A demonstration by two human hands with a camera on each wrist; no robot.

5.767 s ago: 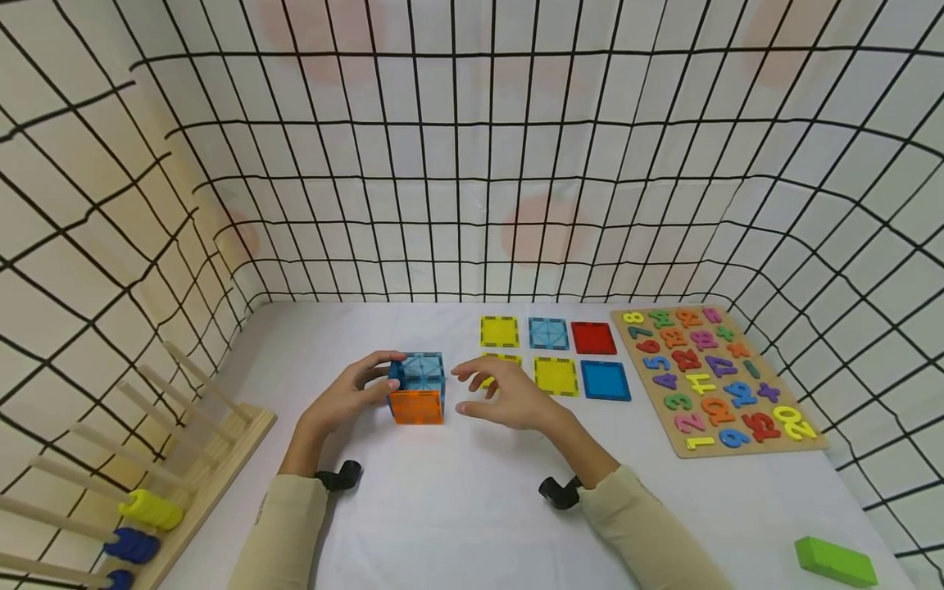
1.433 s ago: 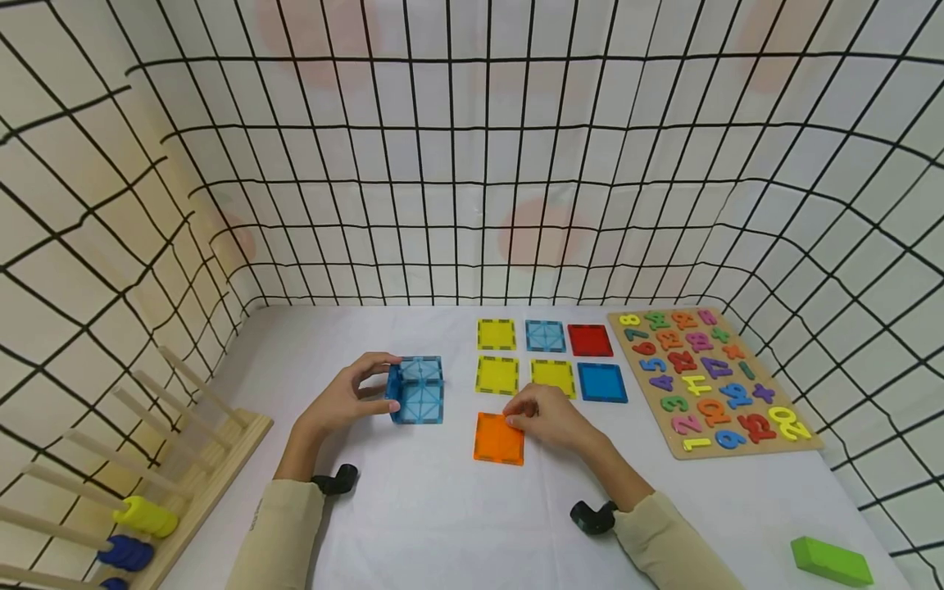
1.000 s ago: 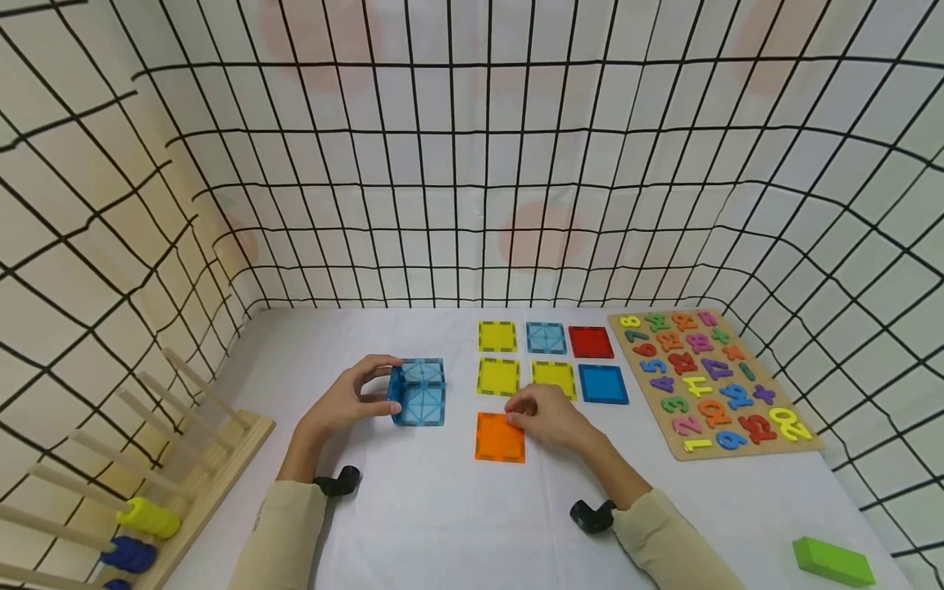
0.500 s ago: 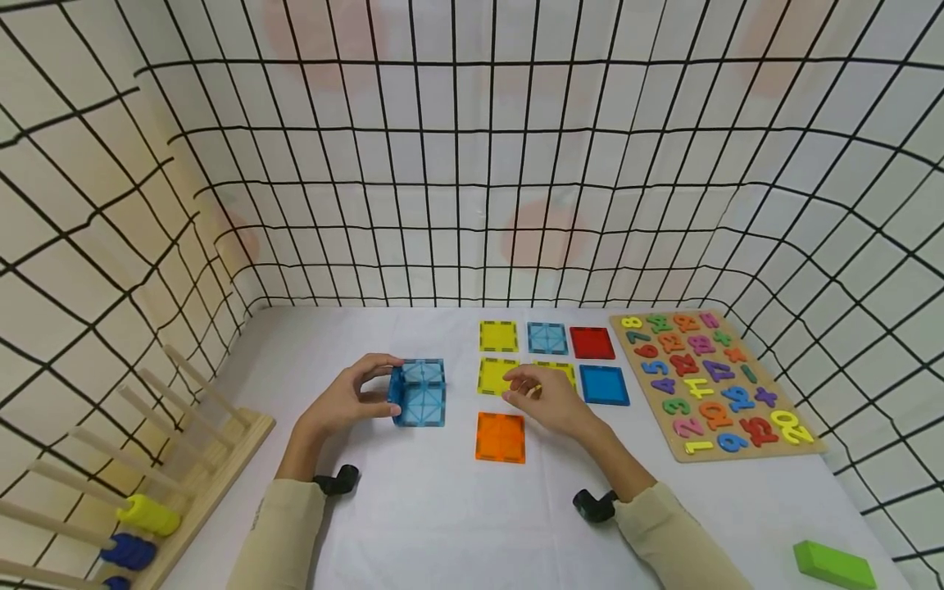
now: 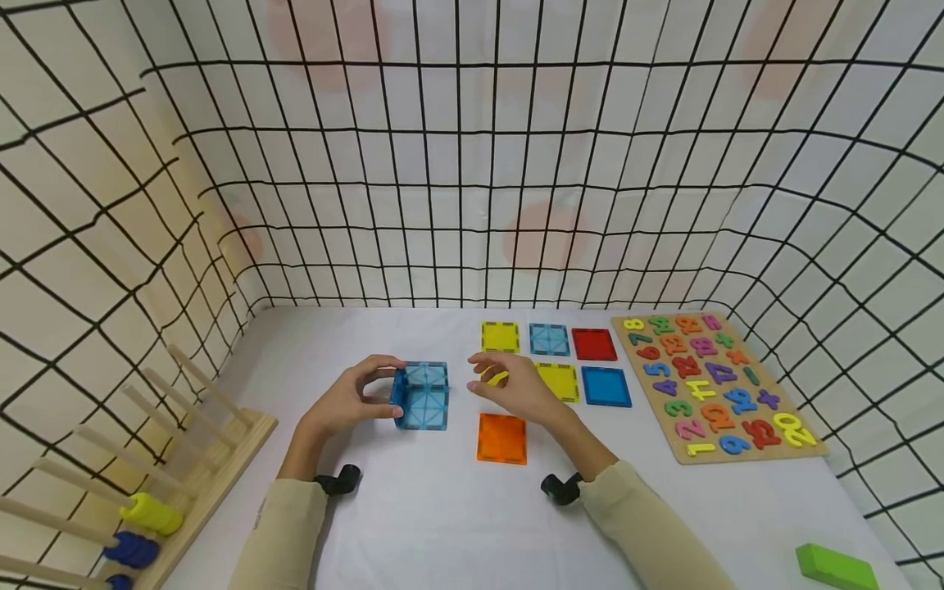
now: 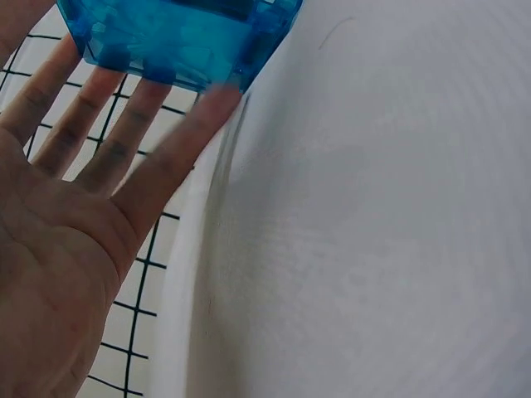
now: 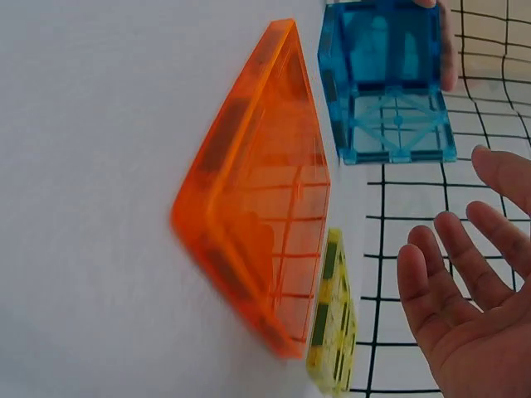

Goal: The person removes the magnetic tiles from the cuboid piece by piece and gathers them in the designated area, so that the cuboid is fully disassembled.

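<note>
My left hand (image 5: 345,398) grips the upright dark blue magnetic tile (image 5: 398,388) between thumb and fingers. That tile joins a light blue tile (image 5: 427,408) lying flat and another light blue tile (image 5: 428,374) standing at the back. In the right wrist view the joined blue tiles (image 7: 398,120) are open at the near side. My right hand (image 5: 519,385) hovers with spread, slightly bent fingers, holding nothing, and partly hides a yellow tile (image 5: 498,379). Below it, an orange tile (image 5: 501,438) lies flat on the table, apart from the blue ones.
More flat tiles lie at the back: yellow (image 5: 500,337), light blue (image 5: 549,339), red (image 5: 594,344), yellow (image 5: 557,382) and blue (image 5: 606,386). A number puzzle board (image 5: 719,389) lies right, a green block (image 5: 837,565) front right. A wooden peg rack (image 5: 221,467) stands left.
The orange tile, earlier upright at the front of the blue tiles, now lies flat to their right. My right hand has released it and moved up and left. The left hand keeps its grip.
</note>
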